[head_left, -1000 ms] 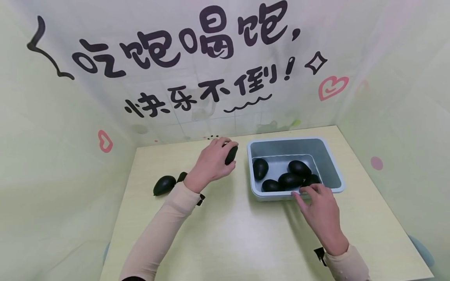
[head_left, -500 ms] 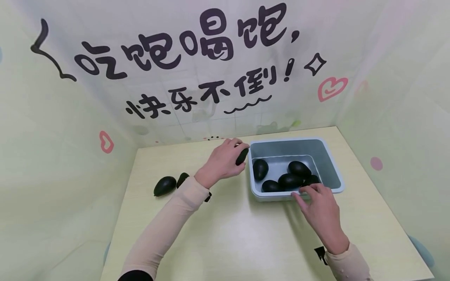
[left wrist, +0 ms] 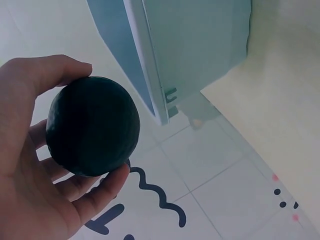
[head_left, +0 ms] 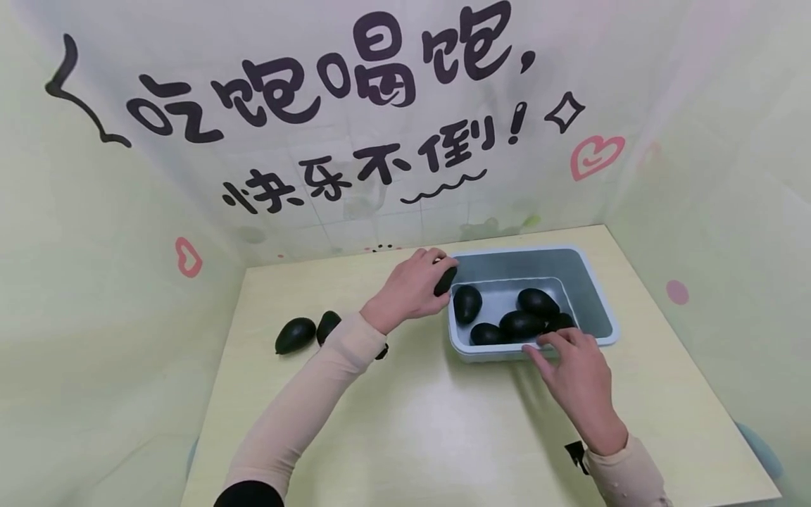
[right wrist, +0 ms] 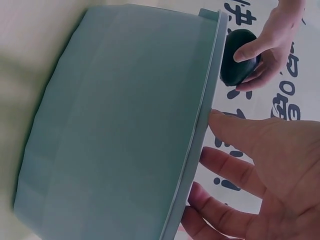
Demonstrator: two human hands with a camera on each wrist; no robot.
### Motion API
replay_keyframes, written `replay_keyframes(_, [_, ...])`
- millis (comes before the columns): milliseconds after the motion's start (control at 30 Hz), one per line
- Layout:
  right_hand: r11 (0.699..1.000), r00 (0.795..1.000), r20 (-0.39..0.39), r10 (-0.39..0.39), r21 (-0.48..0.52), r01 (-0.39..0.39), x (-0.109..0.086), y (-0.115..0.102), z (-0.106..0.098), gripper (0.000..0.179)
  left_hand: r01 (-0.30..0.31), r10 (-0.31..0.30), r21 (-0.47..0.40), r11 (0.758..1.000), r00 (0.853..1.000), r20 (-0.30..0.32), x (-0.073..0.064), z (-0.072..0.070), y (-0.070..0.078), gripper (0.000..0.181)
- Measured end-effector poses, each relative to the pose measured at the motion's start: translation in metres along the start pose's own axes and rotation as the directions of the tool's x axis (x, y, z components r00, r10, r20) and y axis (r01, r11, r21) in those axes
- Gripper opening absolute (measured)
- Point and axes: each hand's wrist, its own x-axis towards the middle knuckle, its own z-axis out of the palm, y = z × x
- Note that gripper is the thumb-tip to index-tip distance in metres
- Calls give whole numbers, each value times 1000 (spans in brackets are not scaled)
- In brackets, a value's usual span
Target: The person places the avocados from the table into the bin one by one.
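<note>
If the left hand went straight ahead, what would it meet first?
Probably the light-blue plastic bin, at its left rim; but depth is unclear, so the left hand might pass above.

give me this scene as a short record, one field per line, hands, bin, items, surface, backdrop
left hand: the left hand grips one dark oval item close to the bin's left end
right hand: the right hand holds the near rim, thumb outside
bin: blue-grey bin, upright, open-topped
in bin: five dark oval items visible
on table: two more dark oval items, one partly covered by the left sleeve
surface: pale table
backdrop: light backdrop with black lettering
</note>
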Motion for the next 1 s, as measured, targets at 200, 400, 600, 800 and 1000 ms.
replay_keyframes(200, [999,999,30,34,-14,-33,0,-2,-3,23,-16,16,0,1000,1000,7,4,4,1,51])
replay_keyframes(400, [998,997,52,58,-10,-57,2,-3,-5,23,-48,46,31,998,998,47,12,3,5,52])
replay_keyframes(600, [997,995,71,71,-1,-72,1,-3,-4,22,-83,81,25,996,994,74,18,5,8,51])
replay_keyframes(800, [997,995,65,71,-5,-71,3,-4,-3,22,-93,88,48,994,991,98,24,4,15,52])
replay_keyframes(1000, [997,995,70,73,-20,-72,3,-2,-4,24,-166,140,136,977,973,182,26,11,22,52])
